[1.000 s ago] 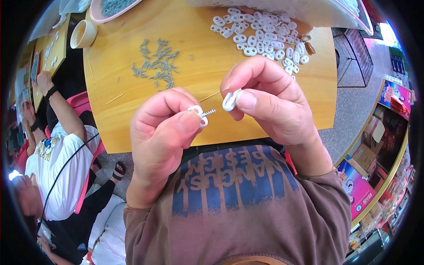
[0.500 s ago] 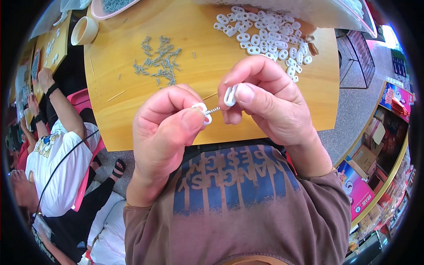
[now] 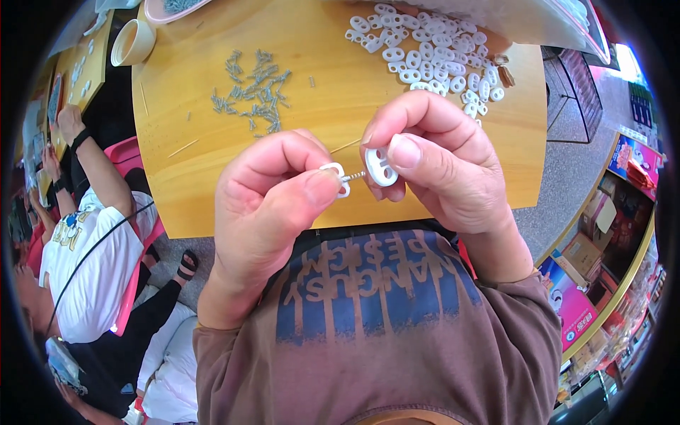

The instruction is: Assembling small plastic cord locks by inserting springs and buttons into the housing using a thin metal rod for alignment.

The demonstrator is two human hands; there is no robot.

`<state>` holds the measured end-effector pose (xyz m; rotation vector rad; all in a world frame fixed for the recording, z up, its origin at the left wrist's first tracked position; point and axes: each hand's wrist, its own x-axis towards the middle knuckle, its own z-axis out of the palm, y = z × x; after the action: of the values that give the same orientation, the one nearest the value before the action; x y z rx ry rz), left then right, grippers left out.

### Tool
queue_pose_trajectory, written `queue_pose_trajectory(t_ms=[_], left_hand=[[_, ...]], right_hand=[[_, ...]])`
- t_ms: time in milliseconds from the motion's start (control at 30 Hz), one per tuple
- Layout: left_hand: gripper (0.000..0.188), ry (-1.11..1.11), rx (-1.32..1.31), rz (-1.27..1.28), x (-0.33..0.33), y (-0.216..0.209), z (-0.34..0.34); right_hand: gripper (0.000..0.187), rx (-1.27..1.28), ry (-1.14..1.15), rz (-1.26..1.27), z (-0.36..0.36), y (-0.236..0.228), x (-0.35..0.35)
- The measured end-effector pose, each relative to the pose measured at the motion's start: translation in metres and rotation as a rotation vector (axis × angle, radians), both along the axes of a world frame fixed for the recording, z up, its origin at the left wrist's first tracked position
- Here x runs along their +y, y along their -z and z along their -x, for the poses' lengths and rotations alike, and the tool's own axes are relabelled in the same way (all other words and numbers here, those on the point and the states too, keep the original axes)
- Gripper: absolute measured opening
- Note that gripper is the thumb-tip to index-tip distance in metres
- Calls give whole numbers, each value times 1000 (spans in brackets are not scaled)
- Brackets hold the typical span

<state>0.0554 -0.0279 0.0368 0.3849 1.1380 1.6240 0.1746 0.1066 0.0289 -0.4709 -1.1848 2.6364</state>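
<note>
Between thumb and fingers, my left hand (image 3: 273, 195) pinches a small white plastic piece (image 3: 343, 185). From that piece a thin metal spring (image 3: 356, 176) points right. My right hand (image 3: 439, 159) grips a white oval cord-lock piece (image 3: 381, 168) with two holes, its face turned partly upward. The spring's free tip is at or very close to the oval's left rim; whether they touch I cannot tell. Beyond my hands lie a loose spread of metal springs (image 3: 258, 92) on the left and a heap of similar white pieces (image 3: 432, 49) on the right.
Thin wooden sticks (image 3: 184, 148) lie on the wooden table (image 3: 319, 106). A cream cup (image 3: 133, 42) rests on its side by a pink tray (image 3: 173, 8) at the far left. A clear plastic bag (image 3: 524, 21) covers the far right corner. Another person (image 3: 92, 241) sits at left.
The oval piece in my right hand has turned, showing its holed face. Both hands have shifted slightly right, and the spring's tip still faces that piece.
</note>
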Motion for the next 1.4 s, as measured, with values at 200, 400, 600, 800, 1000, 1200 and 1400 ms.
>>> queue_pose_trajectory(t_ms=[200,400,600,800,1000,1200,1400], left_hand=[[5,22,5,6,3,-1,-3],[4,33,19,18,4,-2,-9],[5,28,44,10,5,-5,-24],[5,-6,76,34,5,-5,-22],[5,-5,107,42,2,0,-3],[4,-14,65,78,3,1,-4],[3,-45,90,68,4,0,-5]], right_hand=[[17,-8,-8,-32,-2,-1,1],[16,-17,-18,-43,-8,-5,2],[14,-21,-21,-123,-24,-11,5],[10,51,26,-330,-18,-5,3],[11,25,27,-386,1,-1,-1],[12,79,2,-417,2,2,1],[13,26,111,-160,4,-3,-6]])
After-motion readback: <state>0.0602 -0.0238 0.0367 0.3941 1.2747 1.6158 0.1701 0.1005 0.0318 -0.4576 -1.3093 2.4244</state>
